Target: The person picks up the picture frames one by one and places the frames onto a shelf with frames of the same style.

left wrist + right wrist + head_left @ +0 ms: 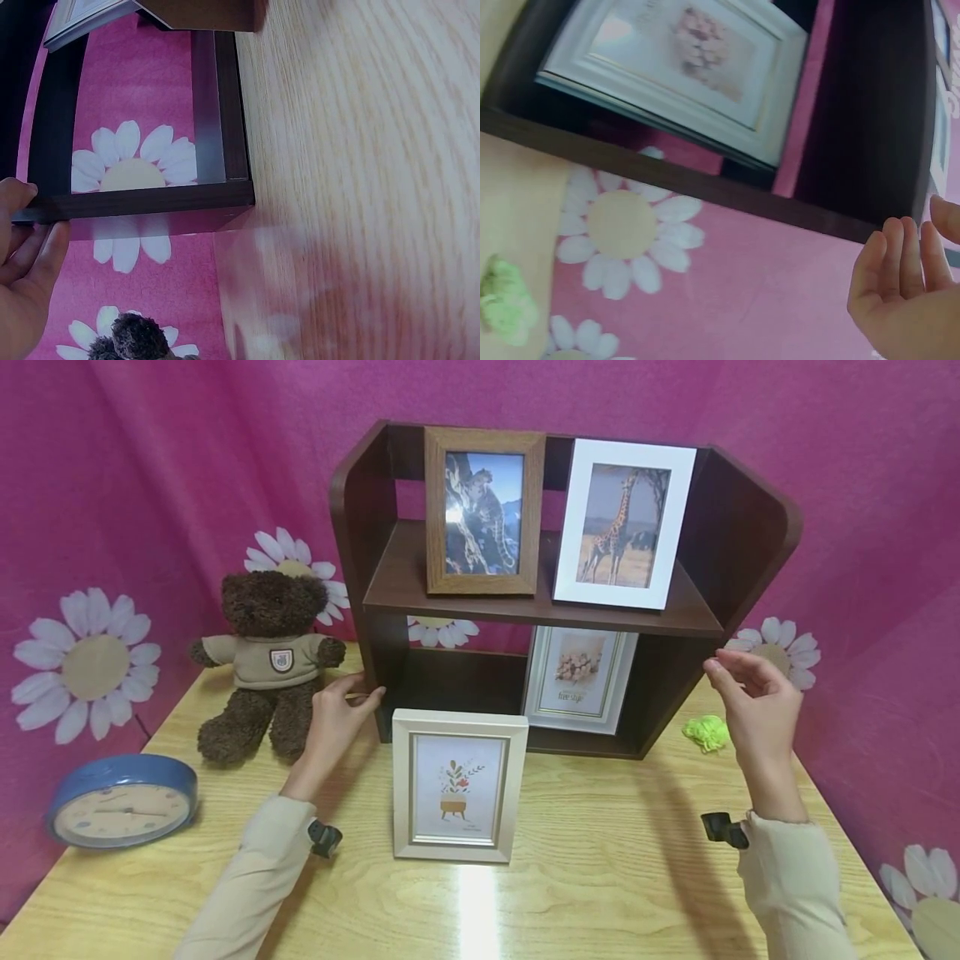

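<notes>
A dark brown two-tier shelf (532,620) stands on the table. My left hand (341,714) pinches the lower part of its left side panel; the left wrist view shows the thumb on the inner side and the fingers (46,259) on the outer side. My right hand (761,702) is beside the right side panel with fingers loosely bent, fingertips right at the panel's edge in the right wrist view. On the upper tier are a brown frame (483,585) with a leopard picture and a white frame (678,527) with a giraffe picture. A cream frame (626,685) leans in the lower tier.
A beige frame (402,785) with a plant picture stands on the wooden table (600,877) before the shelf. To the left are a brown teddy bear (273,602) and a blue-rimmed clock (123,810). A small yellow-green object (707,732) lies at the right.
</notes>
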`<state>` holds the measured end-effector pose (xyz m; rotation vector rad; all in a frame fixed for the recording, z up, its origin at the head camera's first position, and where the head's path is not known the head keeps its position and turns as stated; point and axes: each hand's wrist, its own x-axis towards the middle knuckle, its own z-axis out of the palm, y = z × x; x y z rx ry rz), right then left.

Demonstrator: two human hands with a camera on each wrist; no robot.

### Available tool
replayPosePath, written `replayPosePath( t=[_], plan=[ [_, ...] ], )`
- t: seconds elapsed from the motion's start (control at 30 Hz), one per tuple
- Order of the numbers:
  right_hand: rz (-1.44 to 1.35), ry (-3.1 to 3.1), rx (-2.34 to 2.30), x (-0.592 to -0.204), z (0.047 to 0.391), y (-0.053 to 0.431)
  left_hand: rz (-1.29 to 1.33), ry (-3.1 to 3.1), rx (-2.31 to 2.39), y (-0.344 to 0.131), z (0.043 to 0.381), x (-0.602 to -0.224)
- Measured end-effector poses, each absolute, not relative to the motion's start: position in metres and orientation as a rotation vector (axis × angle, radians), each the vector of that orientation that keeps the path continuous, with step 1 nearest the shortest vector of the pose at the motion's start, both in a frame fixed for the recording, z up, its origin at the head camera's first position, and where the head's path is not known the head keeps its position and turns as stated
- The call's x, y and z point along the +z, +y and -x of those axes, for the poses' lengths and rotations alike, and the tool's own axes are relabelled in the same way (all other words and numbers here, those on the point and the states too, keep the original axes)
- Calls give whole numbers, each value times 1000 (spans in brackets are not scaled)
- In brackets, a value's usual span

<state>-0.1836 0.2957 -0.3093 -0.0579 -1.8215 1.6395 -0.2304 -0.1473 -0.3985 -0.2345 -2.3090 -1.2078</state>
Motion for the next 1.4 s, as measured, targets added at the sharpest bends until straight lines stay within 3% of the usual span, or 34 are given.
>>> replayPosePath(
  t=[0.63, 1.03, 1.4],
  plan=[
    [382, -2157, 1377, -368, 180, 314, 229, -2307, -1232, -147, 232, -399],
    [285, -2168, 1372, -398, 189, 319, 239, -2320, -1180, -147, 229, -399],
    [252, -2152, 1399, -399, 198, 309, 236, -2354, -1149, -147, 227, -398]
  ],
)
